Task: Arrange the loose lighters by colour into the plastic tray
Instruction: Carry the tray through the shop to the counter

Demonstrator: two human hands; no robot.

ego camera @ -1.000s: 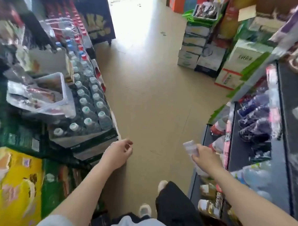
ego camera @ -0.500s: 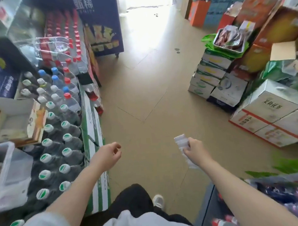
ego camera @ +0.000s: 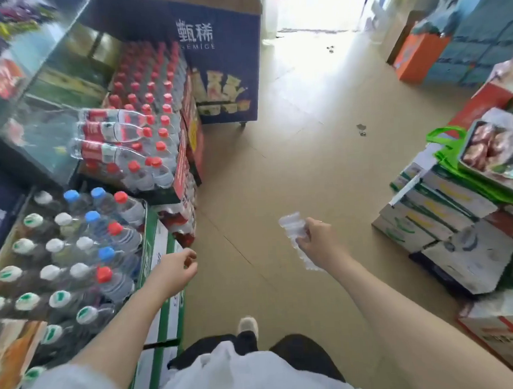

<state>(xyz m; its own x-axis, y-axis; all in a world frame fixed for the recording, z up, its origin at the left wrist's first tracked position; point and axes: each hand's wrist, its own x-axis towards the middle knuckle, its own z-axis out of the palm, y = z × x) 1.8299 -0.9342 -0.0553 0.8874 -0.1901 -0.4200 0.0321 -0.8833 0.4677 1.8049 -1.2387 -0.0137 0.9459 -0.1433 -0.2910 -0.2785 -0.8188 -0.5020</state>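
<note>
My right hand (ego camera: 317,240) grips a clear ribbed plastic tray (ego camera: 295,236), held on edge over the tan floor in the middle of a shop aisle. The tray looks empty. My left hand (ego camera: 176,270) hangs beside it at the left, fingers loosely curled with nothing in them, close to a green-and-white carton. No lighters are in view.
Packs of water bottles (ego camera: 75,255) and red-capped bottles (ego camera: 147,134) line the left. A dark blue display stand (ego camera: 220,75) stands ahead left. Stacked cartons (ego camera: 445,233) and a green bag (ego camera: 480,170) fill the right. The tan floor (ego camera: 291,151) runs ahead toward a bright doorway.
The view has swung left and forward along the aisle; the dark shelf on the right has left the frame. Both hands keep their pose, the right still holding the tray.
</note>
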